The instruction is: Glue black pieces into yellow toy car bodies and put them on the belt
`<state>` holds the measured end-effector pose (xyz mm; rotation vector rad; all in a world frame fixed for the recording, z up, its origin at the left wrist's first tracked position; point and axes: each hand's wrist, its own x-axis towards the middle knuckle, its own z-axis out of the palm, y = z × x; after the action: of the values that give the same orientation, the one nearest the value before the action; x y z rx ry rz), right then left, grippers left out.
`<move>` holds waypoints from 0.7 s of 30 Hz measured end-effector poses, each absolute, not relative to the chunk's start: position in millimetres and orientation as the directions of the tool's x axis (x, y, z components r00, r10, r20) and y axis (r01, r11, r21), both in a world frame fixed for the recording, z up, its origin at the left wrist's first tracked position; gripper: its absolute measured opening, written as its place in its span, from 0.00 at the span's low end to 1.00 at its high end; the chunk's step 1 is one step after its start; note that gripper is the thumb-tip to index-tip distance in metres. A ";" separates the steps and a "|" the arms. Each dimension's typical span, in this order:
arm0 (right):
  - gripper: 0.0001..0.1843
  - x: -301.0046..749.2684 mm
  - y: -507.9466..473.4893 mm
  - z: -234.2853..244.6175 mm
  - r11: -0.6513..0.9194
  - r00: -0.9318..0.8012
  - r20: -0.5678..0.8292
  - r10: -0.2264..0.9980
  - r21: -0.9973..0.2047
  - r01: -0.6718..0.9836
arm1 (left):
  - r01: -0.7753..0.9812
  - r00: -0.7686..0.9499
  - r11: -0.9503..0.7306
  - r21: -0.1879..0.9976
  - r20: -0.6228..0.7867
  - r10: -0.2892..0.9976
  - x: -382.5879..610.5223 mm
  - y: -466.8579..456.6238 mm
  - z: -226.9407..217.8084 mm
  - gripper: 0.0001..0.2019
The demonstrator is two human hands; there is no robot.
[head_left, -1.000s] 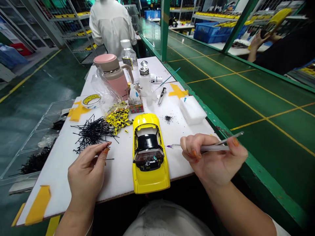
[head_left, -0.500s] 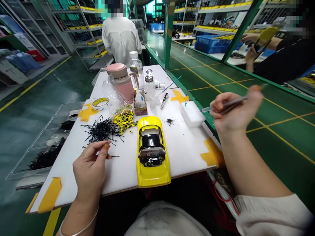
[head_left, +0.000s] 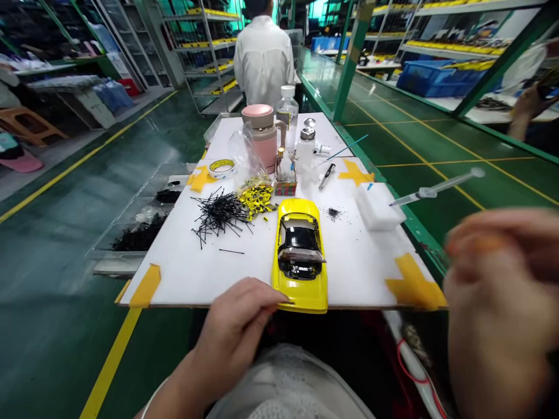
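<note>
My left hand (head_left: 233, 323) lies at the table's front edge, its fingertips against the rear corner of a yellow model car (head_left: 303, 294). The car's top is off, showing a black interior. My right hand (head_left: 502, 297) is a large blur at lower right, close to the camera and off the table. A plastic syringe (head_left: 437, 189) slants up from a white foam block (head_left: 378, 206), apart from that hand. Farther up lie a tangled pile of black pins (head_left: 218, 212) and a heap of small yellow-and-black pieces (head_left: 257, 198).
Behind the car on the white table (head_left: 209, 279) stand a pink flask (head_left: 262, 131), a water bottle (head_left: 286, 110) and a dispenser bottle (head_left: 305, 148). A clear tray (head_left: 140, 233) of black pins sits left. A co-worker (head_left: 262, 61) stands beyond the table.
My right hand has dropped to the lower right without the syringe, which now sits at the foam block. My left hand has moved to the car's rear; its small pin no longer shows.
</note>
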<state>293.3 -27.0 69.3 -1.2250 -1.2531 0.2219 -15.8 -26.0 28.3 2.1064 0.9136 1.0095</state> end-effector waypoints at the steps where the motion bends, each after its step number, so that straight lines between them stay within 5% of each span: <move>1: 0.04 277.1 -40.1 63.0 0.458 0.171 0.638 0.751 -0.690 0.561 | 0.294 0.496 -0.592 0.750 0.410 0.766 -9.9 -30.4 28.7 0.13; 3: 0.10 247.8 -57.1 47.5 0.563 -0.172 0.570 0.803 -0.632 0.532 | 0.278 0.507 -0.631 0.725 0.447 0.737 0.6 -35.8 27.4 0.12; 5: 0.11 227.6 -63.4 32.3 0.593 -0.300 0.513 0.804 -0.662 0.459 | 0.273 0.492 -0.655 0.705 0.483 0.725 7.9 -38.3 25.1 0.10; 13: 0.08 226.4 -58.9 12.9 0.514 -0.160 0.509 0.846 -0.697 0.500 | 0.277 0.420 -0.640 0.717 0.509 0.751 8.0 -35.1 19.4 0.11; 21: 0.10 235.8 -34.7 -0.1 0.520 -0.141 0.584 0.799 -0.556 0.648 | 0.157 0.104 -0.153 0.976 0.138 0.985 -3.6 -0.8 0.4 0.12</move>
<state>235.8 -34.7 -0.1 -1.1955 -1.8606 0.2116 -3.6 -0.8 0.4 1.4826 1.1855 1.1634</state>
